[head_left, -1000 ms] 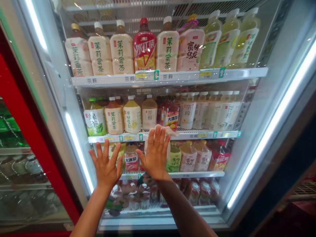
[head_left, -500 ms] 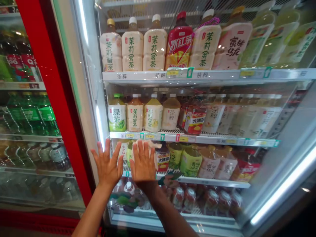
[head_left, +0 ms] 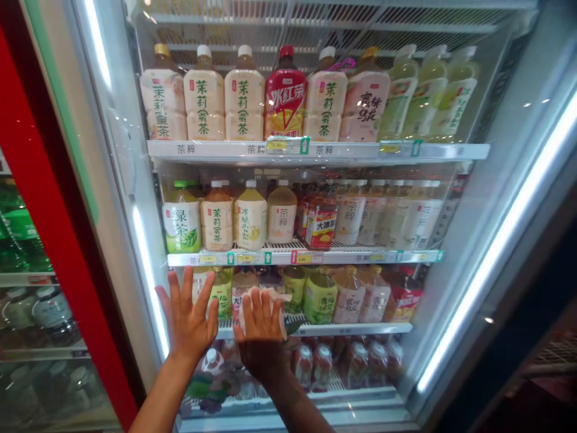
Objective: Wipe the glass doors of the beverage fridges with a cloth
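Now my right hand slides down the glass with the cloth

Right in front of me stands a tall drinks cooler with a glass door in a white frame, and a red door post runs up on my left. Behind the glass, the shelves are packed. Along the top row, jasmine tea bottles flank a red iced tea bottle, with a green tea bottle at the left end of the row below.

The big change is my right hand: it has dropped down from the second shelf's price rail and now sits lower on the glass, its heel down past the next rail. The palm lies over the crumpled white cloth, with my fingers bent slightly across it. The cloth pokes out above my fingertips and along the right edge of my hand, trapped between my palm and the glass. I can't tell how tightly it's pinched. Just beside it, my left hand is wide open, fingers fanned, palm towards the glass and holding nothing. Its fingertips stop just under that price rail, and the two hands aren't touching.
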The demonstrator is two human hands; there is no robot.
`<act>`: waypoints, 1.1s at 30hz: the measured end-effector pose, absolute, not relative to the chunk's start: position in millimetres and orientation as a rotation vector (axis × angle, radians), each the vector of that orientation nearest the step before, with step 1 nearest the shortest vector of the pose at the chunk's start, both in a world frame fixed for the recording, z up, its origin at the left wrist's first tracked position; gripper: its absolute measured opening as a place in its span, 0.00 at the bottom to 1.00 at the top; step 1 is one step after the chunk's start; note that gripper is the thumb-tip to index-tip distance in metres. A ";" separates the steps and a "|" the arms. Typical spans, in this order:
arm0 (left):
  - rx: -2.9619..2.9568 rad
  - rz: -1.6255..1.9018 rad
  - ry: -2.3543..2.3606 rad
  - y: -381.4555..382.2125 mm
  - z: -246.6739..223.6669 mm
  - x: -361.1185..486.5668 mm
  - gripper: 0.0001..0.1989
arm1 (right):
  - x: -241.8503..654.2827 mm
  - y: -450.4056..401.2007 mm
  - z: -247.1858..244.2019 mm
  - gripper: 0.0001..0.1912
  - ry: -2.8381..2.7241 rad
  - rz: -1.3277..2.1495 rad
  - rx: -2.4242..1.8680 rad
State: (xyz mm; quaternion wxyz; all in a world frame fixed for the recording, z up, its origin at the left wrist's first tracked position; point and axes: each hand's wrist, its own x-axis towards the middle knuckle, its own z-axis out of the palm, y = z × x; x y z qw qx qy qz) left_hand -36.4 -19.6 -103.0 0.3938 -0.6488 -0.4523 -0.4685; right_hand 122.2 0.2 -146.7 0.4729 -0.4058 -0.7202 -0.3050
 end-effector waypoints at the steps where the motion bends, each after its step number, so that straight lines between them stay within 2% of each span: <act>1: -1.659 -1.196 -1.125 -17.2 -101.0 -29.3 0.40 | 130.7 1.7 -148.7 0.41 -1.754 -0.757 -0.997; 7: -1.726 -1.256 -1.006 -5.2 -85.2 25.1 0.40 | 184.5 22.3 -85.3 0.41 -1.644 -0.742 -1.058; 13: -1.816 -1.244 -0.901 1.2 -77.1 76.2 0.40 | 243.0 16.9 -145.6 0.41 -1.564 -0.833 -1.150; 19: -1.879 -1.292 -0.752 10.7 -68.0 140.2 0.38 | 314.8 31.7 -93.5 0.41 -1.429 -0.676 -1.244; 25: -1.965 -1.286 -0.737 17.3 -68.1 189.7 0.39 | 347.1 22.7 -148.6 0.42 -1.529 -0.726 -1.254; 31: -1.976 -1.267 -0.704 20.8 -63.9 215.5 0.40 | 408.3 40.7 -84.0 0.40 -1.318 -0.660 -1.278; 33: -1.986 -1.280 -0.684 21.9 -62.8 222.5 0.39 | 409.3 37.3 -87.5 0.41 -1.314 -0.653 -1.294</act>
